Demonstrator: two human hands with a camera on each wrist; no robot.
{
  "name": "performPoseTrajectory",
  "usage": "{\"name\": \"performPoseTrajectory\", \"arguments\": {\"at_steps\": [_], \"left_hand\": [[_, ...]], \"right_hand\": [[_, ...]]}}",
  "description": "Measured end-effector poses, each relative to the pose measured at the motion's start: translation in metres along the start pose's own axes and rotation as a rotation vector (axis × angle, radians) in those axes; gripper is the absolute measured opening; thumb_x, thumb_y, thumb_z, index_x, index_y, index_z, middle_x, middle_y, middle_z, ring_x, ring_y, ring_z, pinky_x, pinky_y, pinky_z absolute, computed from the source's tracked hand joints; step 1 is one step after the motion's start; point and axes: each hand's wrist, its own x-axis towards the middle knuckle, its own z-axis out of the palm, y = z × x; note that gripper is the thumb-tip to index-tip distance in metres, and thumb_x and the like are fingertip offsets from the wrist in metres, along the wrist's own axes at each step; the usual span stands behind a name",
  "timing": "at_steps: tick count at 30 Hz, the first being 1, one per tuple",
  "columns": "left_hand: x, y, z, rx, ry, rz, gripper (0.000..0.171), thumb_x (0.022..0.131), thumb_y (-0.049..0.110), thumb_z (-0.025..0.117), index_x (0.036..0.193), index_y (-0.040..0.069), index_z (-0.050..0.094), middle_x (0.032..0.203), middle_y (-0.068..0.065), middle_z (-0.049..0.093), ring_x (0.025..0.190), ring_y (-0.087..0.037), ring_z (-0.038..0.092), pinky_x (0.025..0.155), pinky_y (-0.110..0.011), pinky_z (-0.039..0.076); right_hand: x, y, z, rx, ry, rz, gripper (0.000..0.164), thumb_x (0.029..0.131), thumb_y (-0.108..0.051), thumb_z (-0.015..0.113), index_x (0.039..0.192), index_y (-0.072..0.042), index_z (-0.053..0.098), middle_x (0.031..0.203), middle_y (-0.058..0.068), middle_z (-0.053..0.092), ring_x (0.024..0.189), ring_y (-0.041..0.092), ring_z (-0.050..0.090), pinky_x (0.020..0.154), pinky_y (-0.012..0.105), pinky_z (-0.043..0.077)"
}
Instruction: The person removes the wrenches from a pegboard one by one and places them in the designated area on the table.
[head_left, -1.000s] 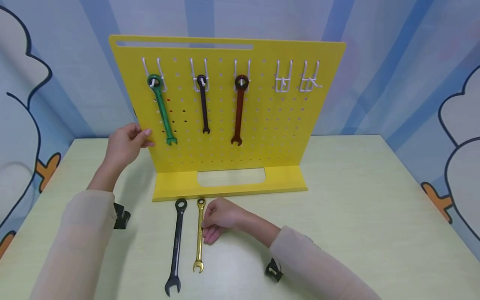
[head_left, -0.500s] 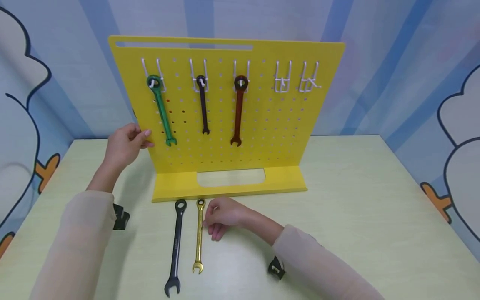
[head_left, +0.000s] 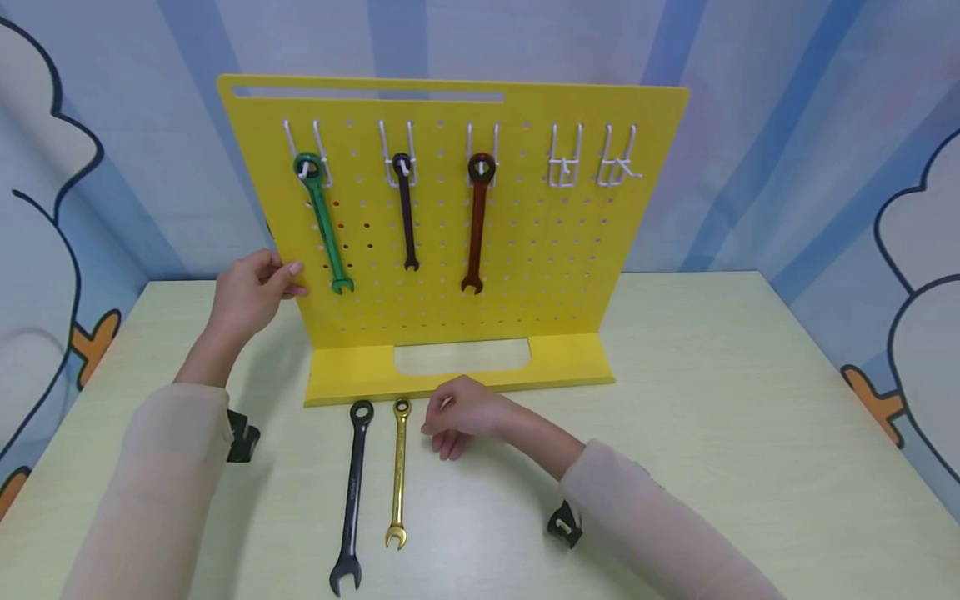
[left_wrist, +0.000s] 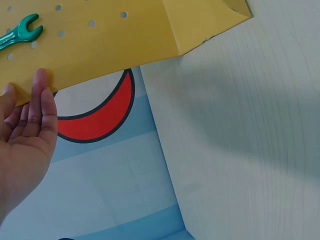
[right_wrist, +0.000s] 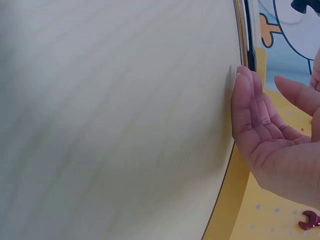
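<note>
My left hand (head_left: 251, 287) pinches the left edge of a yellow pegboard (head_left: 540, 292), thumb on the front face. In the left wrist view that hand (left_wrist: 30, 120) sits at the board's edge, near the jaw end of a green wrench (left_wrist: 22, 32). My right hand (head_left: 468, 412) is loosely curled with nothing in it, just right of a gold combination wrench (head_left: 400, 475) lying on the table. The right wrist view shows the same hand (right_wrist: 272, 125) with thumb apart from the fingers. A longer black wrench (head_left: 354, 492) lies left of the gold one.
On the board's white hooks hang a green wrench (head_left: 324, 225), a small dark wrench (head_left: 407, 212) and a reddish-brown wrench (head_left: 477, 225). Two hooks at the right, one hook (head_left: 564, 158) and another (head_left: 618, 158), hold nothing. The board's base (head_left: 348, 375) rests on the pale table (head_left: 712, 417).
My right hand has drawn away from the gold wrench, moving right and towards the board's base. The left hand keeps its place on the board; the wrenches stay put.
</note>
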Motion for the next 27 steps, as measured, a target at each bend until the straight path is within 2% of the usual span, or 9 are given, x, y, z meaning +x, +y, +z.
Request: {"name": "performPoseTrajectory", "arguments": {"at_steps": [4,9,11,12,14,18,19,21,27], "left_hand": [[0.005,-0.007,0.001,0.026,-0.001,0.005,0.046,0.087,0.049,0.049,0.099,0.005,0.055,0.094,-0.011,0.065,0.084,-0.02,0.066,0.066,-0.038,0.052],[0.045,-0.072,0.015,0.081,0.04,0.04,0.048,0.082,0.06,0.046,0.099,0.015,0.055,0.093,-0.001,0.064,0.078,-0.01,0.066,0.056,-0.029,0.052],[0.055,-0.089,0.019,0.089,0.055,0.058,0.049,0.081,0.062,0.046,0.099,0.018,0.055,0.092,0.0,0.064,0.077,-0.008,0.065,0.063,-0.024,0.053],[0.048,-0.078,0.014,0.049,0.031,0.06,0.046,0.084,0.057,0.046,0.099,0.015,0.056,0.092,-0.001,0.065,0.078,-0.01,0.066,0.07,-0.026,0.053],[0.044,-0.073,0.013,0.043,0.026,0.058,0.045,0.084,0.057,0.046,0.1,0.016,0.056,0.092,0.0,0.065,0.078,-0.009,0.066,0.066,-0.026,0.054],[0.001,-0.007,0.0,0.047,-0.003,0.023,0.043,0.088,0.051,0.045,0.098,0.011,0.055,0.09,-0.004,0.066,0.08,-0.013,0.066,0.07,-0.037,0.053],[0.002,-0.008,0.003,0.085,0.018,0.017,0.046,0.085,0.056,0.045,0.098,0.013,0.055,0.089,-0.002,0.066,0.079,-0.01,0.066,0.067,-0.036,0.054],[-0.016,0.02,-0.003,0.067,-0.001,0.005,0.046,0.088,0.051,0.046,0.099,0.007,0.054,0.092,-0.009,0.066,0.083,-0.017,0.066,0.076,-0.041,0.051],[-0.013,0.017,-0.004,0.006,-0.026,0.017,0.044,0.089,0.044,0.051,0.099,0.002,0.054,0.093,-0.015,0.065,0.086,-0.025,0.066,0.077,-0.037,0.05]], "right_hand": [[-0.001,-0.002,-0.007,-0.003,0.002,-0.015,0.006,0.084,-0.001,0.062,0.082,0.002,0.058,0.07,0.021,0.064,0.054,0.024,0.062,0.056,0.039,0.056],[-0.005,-0.007,-0.015,-0.025,0.014,-0.033,0.007,0.085,-0.002,0.062,0.085,0.003,0.058,0.071,0.02,0.064,0.059,0.028,0.063,0.058,0.04,0.056],[-0.005,-0.009,-0.019,-0.022,0.021,-0.038,0.007,0.085,-0.003,0.062,0.086,0.003,0.058,0.072,0.02,0.064,0.06,0.03,0.064,0.059,0.041,0.056],[-0.006,-0.01,-0.021,-0.019,0.024,-0.04,0.007,0.085,-0.003,0.062,0.086,0.003,0.058,0.072,0.021,0.064,0.061,0.031,0.064,0.06,0.041,0.056],[-0.006,-0.011,-0.024,-0.019,0.031,-0.046,0.006,0.085,-0.003,0.062,0.086,0.003,0.059,0.074,0.02,0.064,0.063,0.032,0.064,0.061,0.042,0.055],[-0.007,-0.016,-0.031,-0.043,0.043,-0.047,0.007,0.087,-0.003,0.059,0.088,0.004,0.06,0.076,0.018,0.065,0.07,0.033,0.065,0.065,0.041,0.055],[-0.008,-0.017,-0.033,-0.053,0.046,-0.048,0.007,0.087,-0.003,0.058,0.089,0.004,0.06,0.077,0.017,0.065,0.071,0.032,0.065,0.066,0.04,0.055],[-0.008,-0.019,-0.037,-0.071,0.054,-0.051,0.008,0.088,-0.004,0.057,0.09,0.003,0.061,0.078,0.015,0.065,0.072,0.03,0.065,0.068,0.038,0.055],[-0.013,-0.024,-0.049,-0.081,0.077,-0.085,0.01,0.088,-0.004,0.056,0.092,0.003,0.06,0.084,0.014,0.065,0.079,0.031,0.063,0.074,0.04,0.053]]}}
